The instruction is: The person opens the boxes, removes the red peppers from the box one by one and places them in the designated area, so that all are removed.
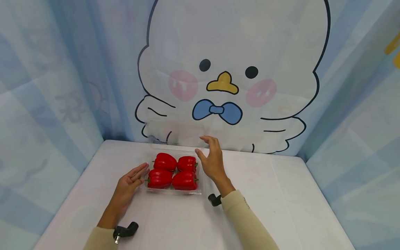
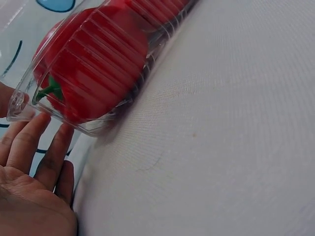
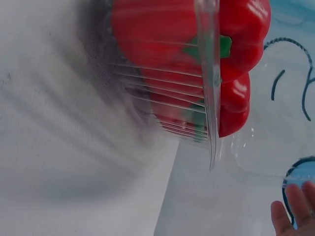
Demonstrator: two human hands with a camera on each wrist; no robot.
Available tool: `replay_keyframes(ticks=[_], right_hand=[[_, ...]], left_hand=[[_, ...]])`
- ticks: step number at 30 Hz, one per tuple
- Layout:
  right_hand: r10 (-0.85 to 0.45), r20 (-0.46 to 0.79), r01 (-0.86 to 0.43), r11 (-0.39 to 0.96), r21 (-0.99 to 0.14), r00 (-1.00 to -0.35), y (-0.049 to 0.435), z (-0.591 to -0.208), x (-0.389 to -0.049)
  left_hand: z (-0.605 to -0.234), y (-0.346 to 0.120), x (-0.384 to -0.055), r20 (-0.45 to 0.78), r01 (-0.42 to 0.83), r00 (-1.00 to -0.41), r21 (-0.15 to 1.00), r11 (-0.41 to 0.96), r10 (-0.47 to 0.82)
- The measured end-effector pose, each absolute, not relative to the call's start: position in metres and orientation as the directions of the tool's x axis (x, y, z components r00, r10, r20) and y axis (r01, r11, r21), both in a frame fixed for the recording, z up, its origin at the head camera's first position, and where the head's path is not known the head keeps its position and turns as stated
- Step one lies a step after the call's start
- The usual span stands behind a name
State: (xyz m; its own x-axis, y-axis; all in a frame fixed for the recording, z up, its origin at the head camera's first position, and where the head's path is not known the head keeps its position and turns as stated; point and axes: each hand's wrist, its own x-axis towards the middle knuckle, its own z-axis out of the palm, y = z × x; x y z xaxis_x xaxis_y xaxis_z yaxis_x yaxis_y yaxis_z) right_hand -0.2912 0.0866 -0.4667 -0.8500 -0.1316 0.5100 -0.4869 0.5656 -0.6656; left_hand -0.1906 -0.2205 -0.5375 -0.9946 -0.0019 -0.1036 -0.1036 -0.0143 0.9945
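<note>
A clear plastic box [image 1: 200,191] sits near the back of the table, its see-through lid [image 1: 164,141] raised at the far side. Inside lie several red bell peppers [image 1: 159,178] with green stems. At the box's left side is my left hand [image 1: 125,189]; in the left wrist view its straight fingers [image 2: 29,142] reach the rim near one pepper [image 2: 93,69]. My right hand [image 1: 213,163] hovers by the far right corner, fingers spread and holding nothing. The right wrist view shows its fingertips [image 3: 295,204] beside the raised lid [image 3: 256,160].
A white cloth covers the table [image 1: 268,211]. Right behind its back edge hangs a curtain [image 1: 225,132] printed with a cartoon chick, and blue-white curtains [image 1: 53,104] close in both sides. A black wrist mount [image 1: 126,230] sticks out from each sleeve.
</note>
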Motion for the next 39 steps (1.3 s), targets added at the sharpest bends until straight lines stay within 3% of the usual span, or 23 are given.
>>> replay_keyframes(ticks=[9, 20, 31, 39], right_hand=[[-0.167, 0.369, -0.398, 0.54, -0.742, -0.914, 0.089, -0.474, -0.3], [-0.181, 0.26, -0.317, 0.548, -0.774, -0.949, 0.091, -0.479, -0.303], [-0.174, 0.233, -0.291, 0.552, -0.781, -0.957, 0.09, -0.486, -0.3], [-0.153, 0.275, -0.312, 0.563, -0.765, -0.949, 0.089, -0.476, -0.277]], left_hand=[[-0.542, -0.221, -0.192, -0.115, -0.115, -0.993, 0.993, -0.023, 0.003], [-0.544, -0.22, -0.194, -0.111, -0.111, -0.994, 0.993, -0.038, 0.005], [-0.544, -0.224, -0.19, -0.091, -0.092, -0.996, 0.995, -0.047, 0.011], [-0.548, -0.226, -0.187, -0.088, -0.089, -0.996, 0.995, -0.038, 0.012]])
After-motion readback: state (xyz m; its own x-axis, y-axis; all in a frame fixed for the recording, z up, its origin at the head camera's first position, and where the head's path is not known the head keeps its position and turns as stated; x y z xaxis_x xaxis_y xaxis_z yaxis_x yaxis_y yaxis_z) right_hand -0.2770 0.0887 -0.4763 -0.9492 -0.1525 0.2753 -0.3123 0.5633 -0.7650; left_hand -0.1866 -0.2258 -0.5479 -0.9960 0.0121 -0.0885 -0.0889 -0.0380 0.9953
